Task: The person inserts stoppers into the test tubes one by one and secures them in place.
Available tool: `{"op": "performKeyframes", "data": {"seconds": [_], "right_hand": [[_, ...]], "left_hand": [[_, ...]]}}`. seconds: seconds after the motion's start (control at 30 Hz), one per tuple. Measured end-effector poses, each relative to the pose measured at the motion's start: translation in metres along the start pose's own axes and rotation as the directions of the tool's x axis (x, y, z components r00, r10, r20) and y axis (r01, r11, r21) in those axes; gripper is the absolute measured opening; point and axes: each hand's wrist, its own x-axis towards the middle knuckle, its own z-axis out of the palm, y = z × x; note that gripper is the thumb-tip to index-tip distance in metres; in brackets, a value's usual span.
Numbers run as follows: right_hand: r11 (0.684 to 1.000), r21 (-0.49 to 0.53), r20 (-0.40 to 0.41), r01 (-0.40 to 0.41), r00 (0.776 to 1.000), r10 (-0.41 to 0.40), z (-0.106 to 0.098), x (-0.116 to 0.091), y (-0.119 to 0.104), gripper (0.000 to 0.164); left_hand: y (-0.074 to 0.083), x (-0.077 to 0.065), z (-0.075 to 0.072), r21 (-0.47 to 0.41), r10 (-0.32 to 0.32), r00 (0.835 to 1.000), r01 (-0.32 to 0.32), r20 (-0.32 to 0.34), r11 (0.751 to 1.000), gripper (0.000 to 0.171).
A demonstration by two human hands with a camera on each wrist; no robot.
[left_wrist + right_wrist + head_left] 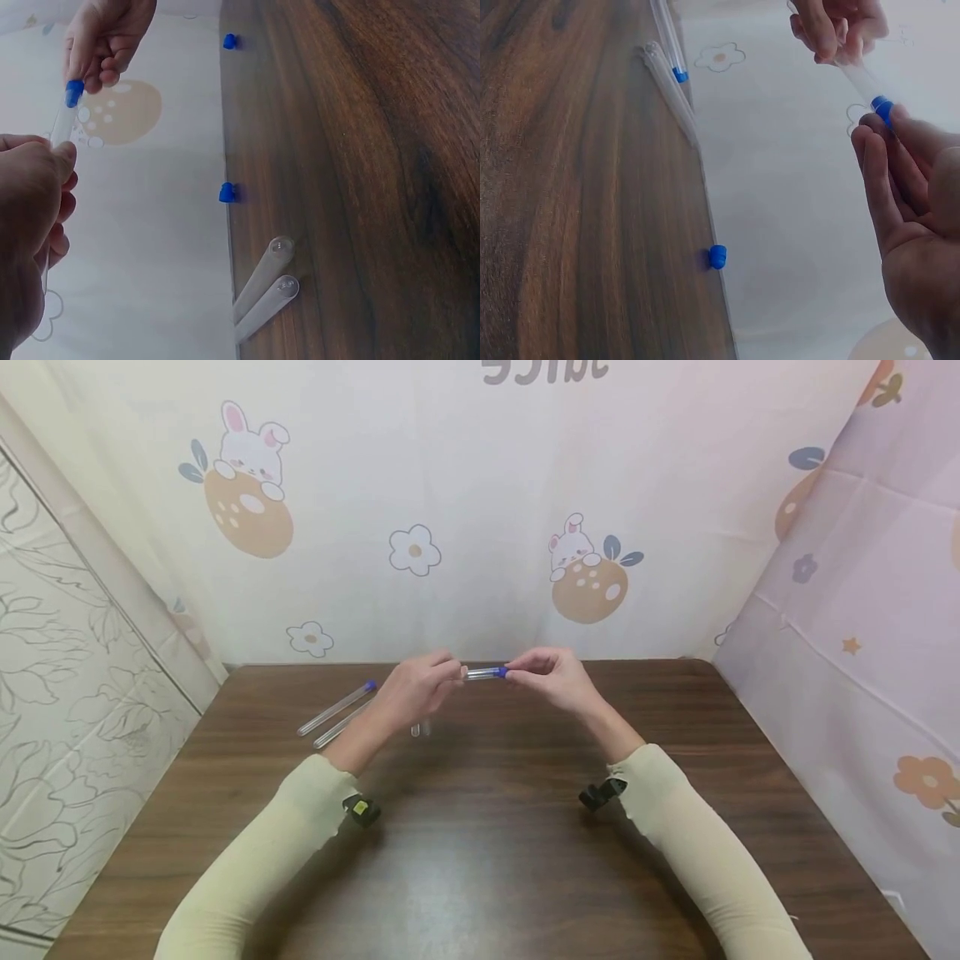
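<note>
My left hand (420,687) grips a clear test tube (481,674) around its body, held up above the far part of the table. At the tube's right end sits a blue cap (502,672), pinched between the thumb and fingers of my right hand (557,681). The cap (74,93) is at the tube's mouth in the left wrist view; how deep it sits I cannot tell. Below the left hand lie two more clear tubes (262,307), side by side, their far ends cut off in that view.
Left of the left hand lie a blue-capped tube (335,710) and another tube (343,725), partly behind the arm. Two loose blue caps, one nearer (227,193) and one farther (230,41), stand near the far edge of the wooden table (480,860). A patterned curtain (480,485) hangs behind.
</note>
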Motion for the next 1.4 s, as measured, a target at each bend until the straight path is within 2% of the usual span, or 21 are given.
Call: {"op": "performKeyframes", "data": {"seconds": [0.13,0.23,0.63,1.0,1.17,1.4], "right_hand": [[1.0,-0.016,-0.015,0.013,1.0,-0.013,0.003,0.0,0.001,0.017],[0.999,-0.018,-0.023,0.028,0.999,-0.028,0.004,0.0,0.002,0.017],[0.995,-0.079,-0.013,0.059,0.998,-0.06,0.006,0.0,-0.001,0.013],[0.991,-0.101,0.063,0.091,0.994,-0.085,0.005,0.0,-0.002,0.012],[0.989,-0.109,0.09,0.096,0.992,-0.086,0.002,0.002,-0.002,0.01],[0.99,-0.081,0.062,0.119,0.992,-0.114,0.006,0.004,0.002,0.013]], "left_hand": [[0.0,-0.001,0.001,0.028,-0.022,1.0,0.022,0.013,0.999,0.009],[0.0,-0.001,0.001,0.039,-0.015,1.0,0.015,0.011,0.999,0.008],[-0.001,0.0,-0.007,0.081,0.099,0.995,-0.101,0.026,0.992,0.01],[-0.003,-0.004,-0.009,0.003,0.175,0.984,-0.175,0.008,0.985,0.013],[-0.002,-0.003,-0.009,-0.004,0.173,0.985,-0.173,0.014,0.985,0.012],[-0.002,-0.005,-0.007,-0.019,0.108,0.994,-0.108,0.011,0.994,0.008]]}}
